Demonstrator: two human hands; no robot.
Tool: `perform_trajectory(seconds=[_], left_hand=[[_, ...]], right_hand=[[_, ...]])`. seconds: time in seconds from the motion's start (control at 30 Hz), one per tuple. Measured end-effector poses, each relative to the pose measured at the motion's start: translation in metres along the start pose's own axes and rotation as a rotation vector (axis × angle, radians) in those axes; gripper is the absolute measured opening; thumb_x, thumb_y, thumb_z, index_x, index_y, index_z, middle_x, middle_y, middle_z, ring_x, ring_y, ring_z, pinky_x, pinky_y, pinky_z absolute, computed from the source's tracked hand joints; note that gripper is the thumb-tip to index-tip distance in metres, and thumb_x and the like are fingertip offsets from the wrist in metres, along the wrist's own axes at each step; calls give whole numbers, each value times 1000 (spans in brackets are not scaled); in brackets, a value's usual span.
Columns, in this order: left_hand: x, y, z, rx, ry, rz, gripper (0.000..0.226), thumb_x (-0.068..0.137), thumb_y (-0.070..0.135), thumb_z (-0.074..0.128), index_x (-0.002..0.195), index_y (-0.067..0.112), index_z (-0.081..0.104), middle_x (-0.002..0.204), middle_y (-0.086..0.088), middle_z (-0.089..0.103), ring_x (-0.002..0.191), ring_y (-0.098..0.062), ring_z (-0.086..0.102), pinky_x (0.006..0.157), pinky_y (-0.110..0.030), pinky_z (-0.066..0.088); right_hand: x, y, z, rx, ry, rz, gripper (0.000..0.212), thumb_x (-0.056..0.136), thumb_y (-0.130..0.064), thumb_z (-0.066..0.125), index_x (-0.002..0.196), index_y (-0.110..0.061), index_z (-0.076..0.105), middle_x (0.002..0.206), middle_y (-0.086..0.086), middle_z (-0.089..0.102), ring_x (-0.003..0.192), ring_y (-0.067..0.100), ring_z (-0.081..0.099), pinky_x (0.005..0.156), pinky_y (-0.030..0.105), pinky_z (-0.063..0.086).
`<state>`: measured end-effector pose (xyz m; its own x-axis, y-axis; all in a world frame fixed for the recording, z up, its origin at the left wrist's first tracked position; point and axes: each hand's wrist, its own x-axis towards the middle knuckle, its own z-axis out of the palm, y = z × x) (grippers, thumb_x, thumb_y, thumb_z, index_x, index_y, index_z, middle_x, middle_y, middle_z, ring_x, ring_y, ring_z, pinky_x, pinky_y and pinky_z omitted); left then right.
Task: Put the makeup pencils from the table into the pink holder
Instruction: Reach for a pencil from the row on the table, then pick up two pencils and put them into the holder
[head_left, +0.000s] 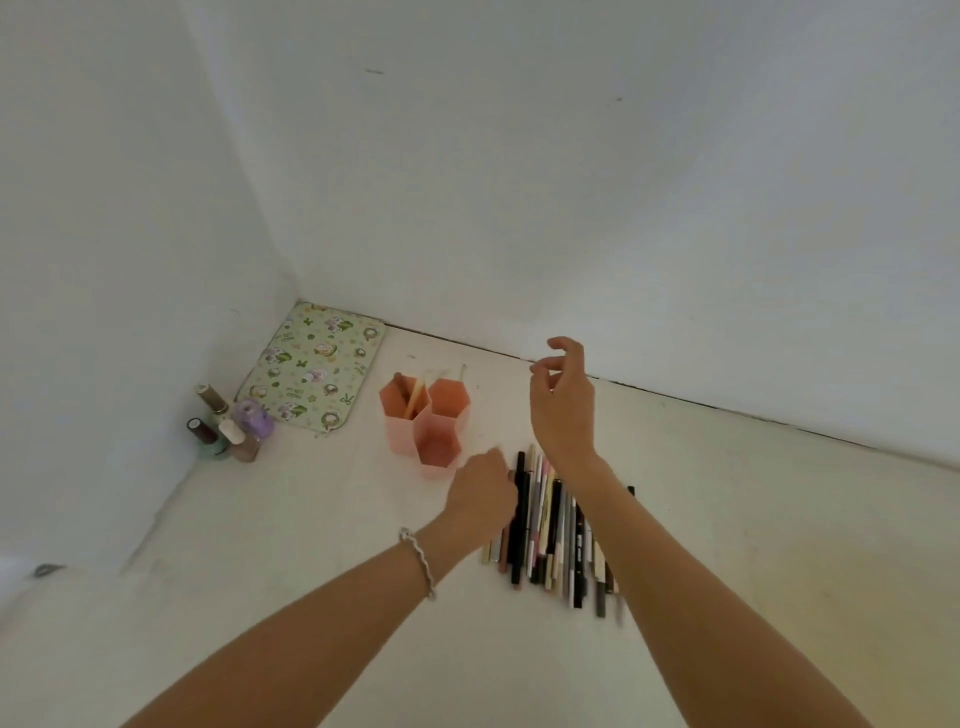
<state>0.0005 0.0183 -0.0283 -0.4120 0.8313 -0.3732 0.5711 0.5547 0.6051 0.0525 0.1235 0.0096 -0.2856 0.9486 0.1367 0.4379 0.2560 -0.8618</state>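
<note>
A pink holder (426, 423) made of three hexagonal cups stands on the white table. Its back cups hold a few pencils (413, 395). Several makeup pencils (550, 530) lie side by side in a row to the holder's right. My left hand (480, 493), with a bracelet on the wrist, rests fingers down on the left end of the row; whether it grips a pencil is hidden. My right hand (563, 402) hovers above the row's far end, fingers apart, holding nothing.
A floral patterned mat (314, 366) leans in the corner. Several nail polish bottles (228, 428) stand by the left wall. White walls close the table at the back and left. The white table (311, 545) reaches toward me.
</note>
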Motion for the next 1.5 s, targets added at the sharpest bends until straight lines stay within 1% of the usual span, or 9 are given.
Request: perform_trajectory(seconds=[0.33, 0.6, 0.9, 0.97, 1.07, 1.13, 1.2, 1.37, 1.5], left_hand=[[15, 5, 36, 203, 79, -211, 46, 99, 7, 47, 141, 6, 31, 131, -15, 49, 118, -27, 54, 91, -33, 52], [15, 6, 23, 13, 123, -157, 27, 98, 8, 52, 125, 8, 46, 116, -11, 60, 103, -25, 61, 87, -36, 54], [22, 21, -82, -414, 481, 63, 25, 94, 15, 60, 119, 17, 55, 87, 10, 62, 73, -7, 61, 59, -9, 45], [16, 19, -90, -435, 519, 69, 35, 92, 13, 62, 125, 20, 53, 84, 16, 58, 69, -1, 59, 62, -2, 44], [8, 13, -95, -494, 484, 112, 70, 89, 8, 65, 148, 32, 35, 85, 10, 56, 73, -8, 62, 81, -25, 55], [6, 6, -103, -502, 505, 147, 80, 88, 7, 65, 151, 40, 28, 83, 7, 56, 70, -11, 62, 74, -25, 55], [10, -5, -118, -535, 609, 176, 77, 85, 4, 64, 146, 41, 35, 83, 6, 59, 65, -5, 62, 60, -14, 52], [19, -40, -146, -552, 865, 201, 61, 86, 8, 61, 136, 38, 41, 90, 16, 55, 70, 6, 63, 59, -5, 47], [25, -58, -126, -347, 807, 212, 45, 93, 9, 59, 131, 29, 46, 89, 10, 64, 81, -8, 65, 78, -24, 54]], right_hand=[[-7, 41, -26, -63, -69, 99, 33, 95, -7, 45, 123, -23, 48, 85, -8, 63, 50, 3, 51, 55, 24, 46], [-9, 38, -17, -103, -150, 114, 29, 96, -9, 45, 122, -21, 49, 90, -4, 63, 58, 12, 56, 59, 32, 51], [-33, 53, 25, -734, -577, 178, 22, 89, -21, 55, 71, -8, 56, 81, 6, 53, 76, 22, 56, 65, 31, 48], [-39, 56, 37, -844, -572, 87, 21, 91, -26, 54, 85, -8, 63, 99, 9, 55, 95, 25, 55, 78, 33, 45], [-43, 60, 48, -902, -543, 49, 25, 93, -28, 51, 96, -8, 66, 105, 8, 55, 102, 25, 53, 100, 39, 41], [-41, 56, 51, -771, -526, 134, 23, 89, -28, 52, 77, -11, 62, 87, 5, 56, 85, 22, 55, 96, 39, 43], [-31, 47, 47, -537, -446, 241, 25, 84, -26, 54, 63, -13, 50, 65, 1, 52, 60, 17, 50, 69, 30, 46], [13, 6, 13, -123, -172, 222, 13, 90, -21, 51, 91, -9, 56, 74, 1, 61, 62, 15, 55, 56, 28, 44], [22, -29, 1, 158, 14, 62, 16, 98, -15, 48, 114, -17, 47, 65, 1, 56, 49, 2, 51, 47, 11, 41]])
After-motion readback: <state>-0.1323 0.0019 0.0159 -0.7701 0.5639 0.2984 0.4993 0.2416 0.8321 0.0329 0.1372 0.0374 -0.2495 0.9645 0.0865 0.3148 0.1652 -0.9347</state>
